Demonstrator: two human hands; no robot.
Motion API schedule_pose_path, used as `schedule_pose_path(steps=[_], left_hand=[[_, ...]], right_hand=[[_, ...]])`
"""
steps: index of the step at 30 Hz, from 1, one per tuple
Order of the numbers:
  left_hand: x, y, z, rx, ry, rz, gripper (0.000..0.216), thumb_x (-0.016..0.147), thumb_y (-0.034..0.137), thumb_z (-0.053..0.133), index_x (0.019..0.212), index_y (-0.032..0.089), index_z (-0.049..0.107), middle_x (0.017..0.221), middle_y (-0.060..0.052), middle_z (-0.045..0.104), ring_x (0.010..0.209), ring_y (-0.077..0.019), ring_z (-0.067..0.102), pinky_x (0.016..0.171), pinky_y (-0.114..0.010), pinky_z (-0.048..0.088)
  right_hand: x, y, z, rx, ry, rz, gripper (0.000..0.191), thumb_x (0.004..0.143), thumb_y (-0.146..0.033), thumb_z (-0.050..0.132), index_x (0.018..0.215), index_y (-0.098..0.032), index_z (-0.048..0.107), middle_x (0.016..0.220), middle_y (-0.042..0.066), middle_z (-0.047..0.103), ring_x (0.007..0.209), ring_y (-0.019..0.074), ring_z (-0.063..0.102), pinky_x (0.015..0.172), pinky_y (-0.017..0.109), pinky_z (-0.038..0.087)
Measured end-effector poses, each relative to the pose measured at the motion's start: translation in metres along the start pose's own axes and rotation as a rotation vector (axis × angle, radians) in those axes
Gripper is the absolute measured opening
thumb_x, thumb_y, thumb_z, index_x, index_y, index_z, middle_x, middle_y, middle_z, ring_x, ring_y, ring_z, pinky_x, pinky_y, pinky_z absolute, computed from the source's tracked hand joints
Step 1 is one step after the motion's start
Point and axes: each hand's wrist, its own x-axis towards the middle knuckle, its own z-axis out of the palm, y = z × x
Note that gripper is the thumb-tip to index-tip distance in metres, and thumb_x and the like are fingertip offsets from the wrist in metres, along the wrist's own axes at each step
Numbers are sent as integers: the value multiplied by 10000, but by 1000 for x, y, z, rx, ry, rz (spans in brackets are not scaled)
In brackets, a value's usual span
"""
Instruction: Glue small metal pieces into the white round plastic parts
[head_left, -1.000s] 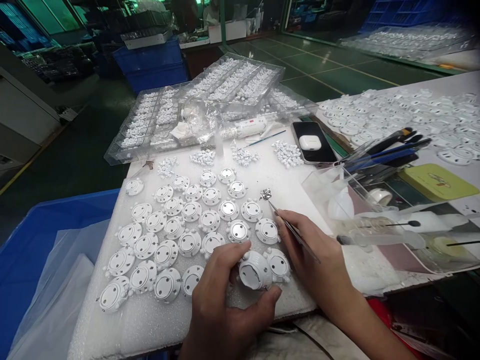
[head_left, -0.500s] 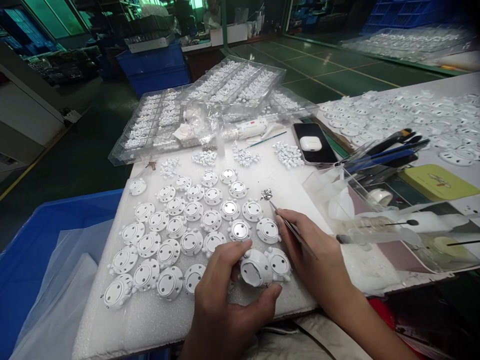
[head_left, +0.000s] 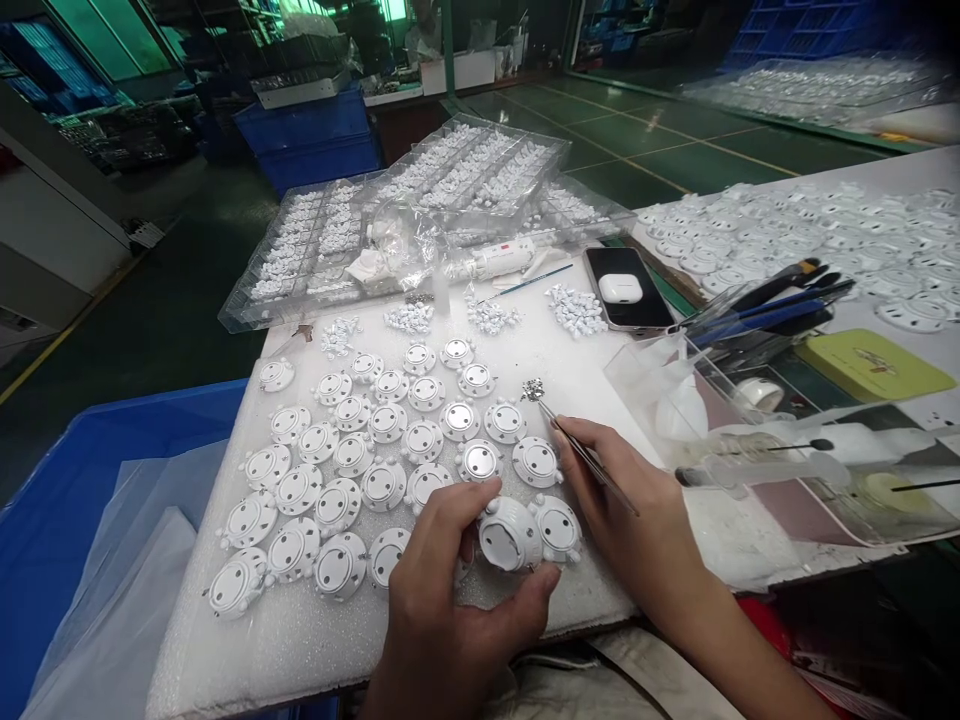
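My left hand (head_left: 461,590) grips a round white plastic part (head_left: 510,535) by its edges, between thumb and fingers, tilted above the foam board. Pinched in my right hand (head_left: 626,490) is a pair of tweezers (head_left: 592,455). Their tips reach a little pile of tiny dark, shiny pieces (head_left: 532,390) on the foam. Close by the held part lies another round white part (head_left: 559,525) with two dark dots. Many similar white discs (head_left: 352,452) spread in rows to the left. Whether the tweezer tips hold a piece is too small to tell.
The white foam board (head_left: 247,660) bears small heaps of white pieces (head_left: 576,310) and a phone (head_left: 630,290) with a white case on top. Clear trays (head_left: 450,165) stand behind. At right are a clear box (head_left: 795,480) and a yellow tin (head_left: 874,362); a blue bin (head_left: 90,450) is at left.
The held white part has shifted very slightly left and up with my left hand. My right hand and the tweezers stay almost still, tips at the pile.
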Motion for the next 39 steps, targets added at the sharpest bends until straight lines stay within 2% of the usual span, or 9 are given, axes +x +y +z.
schedule_pose_path(steps=[16,20,23,26,28,30,33,39], left_hand=[[0,0,0,-9,-3,-5,466,858,212,758,1283,234,567,1160,-39,668,1022,-138,667,853,-184,568],[-1,0,2,-9,10,-24,457,855,222,762,1271,250,573,1154,-29,677,1009,-141,672,828,-186,565],[-2,0,4,-20,44,-79,439,851,226,757,1255,259,591,1162,-30,681,992,-157,668,823,-217,566],[-2,1,8,-36,114,-149,417,847,235,752,1239,264,612,1145,-24,679,860,-143,633,806,-249,558],[-1,2,10,-23,164,-194,401,845,247,753,1227,261,632,1088,-15,673,749,-126,576,765,-260,548],[0,3,11,-1,183,-219,389,846,261,755,1220,259,646,1051,-9,667,708,-122,549,741,-268,541],[1,4,11,10,188,-222,379,854,267,752,1218,267,646,1091,-13,680,786,-141,605,766,-279,537],[2,4,11,18,186,-223,372,863,269,750,1218,279,638,1147,-13,689,905,-160,663,814,-280,537]], right_hand=[[0,1,0,-3,-5,16,159,1022,-215,561,1170,-165,588,1008,62,744,875,175,749,760,258,588],[-1,-2,-3,67,16,56,168,1010,-208,589,1169,-160,618,1033,70,752,904,166,751,814,242,593],[-2,-9,-11,314,84,234,144,995,-222,625,1135,-215,654,1019,30,772,924,143,756,845,214,596],[0,-16,-20,752,107,459,65,991,-272,643,1033,-267,692,889,-24,770,849,119,754,809,200,608],[3,-18,-23,1040,67,514,79,983,-311,653,964,-267,715,809,-30,744,764,115,730,743,203,613],[6,-16,-24,1229,-21,520,104,973,-320,664,923,-257,731,762,-25,719,701,110,699,671,196,601],[6,-11,-23,1302,-138,534,105,971,-302,664,919,-246,737,746,-17,708,677,103,681,644,185,581],[1,-8,-22,1297,-232,549,104,986,-305,648,948,-247,725,757,-17,710,698,100,684,686,185,567]])
